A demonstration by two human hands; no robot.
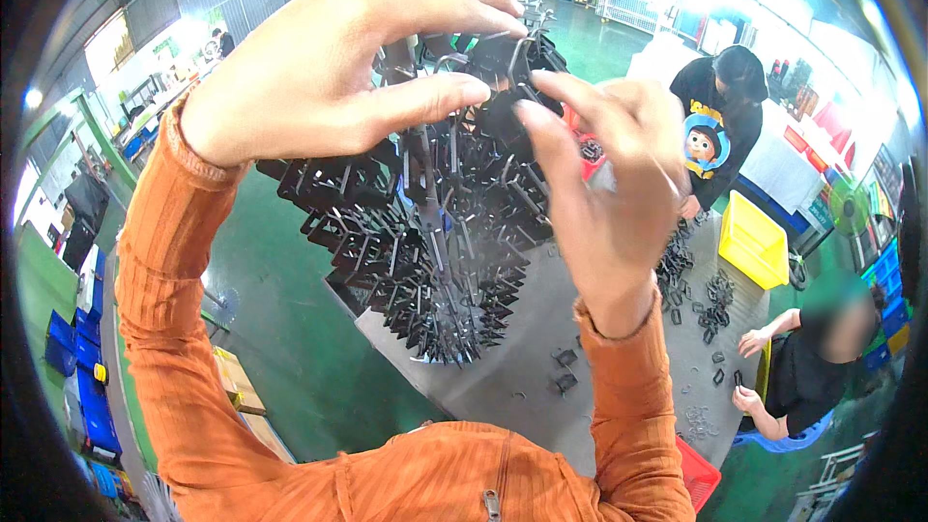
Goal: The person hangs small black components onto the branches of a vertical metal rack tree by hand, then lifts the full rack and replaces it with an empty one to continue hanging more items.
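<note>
A rack densely hung with small black frame-shaped parts rises in front of me. Both my hands are raised near its top. My left hand curves around the upper hooks, thumb stretched out and apart from the fingers; its fingertips are at a bent metal hook. Close beside it, my right hand, slightly blurred, has thumb and forefinger closed at the edge of a dark frame part. Much of that part is lost among the others behind it.
The grey table below carries scattered black parts and a pair nearer me. A yellow bin stands at right, a red crate near the front. One person stands across; another sits at right.
</note>
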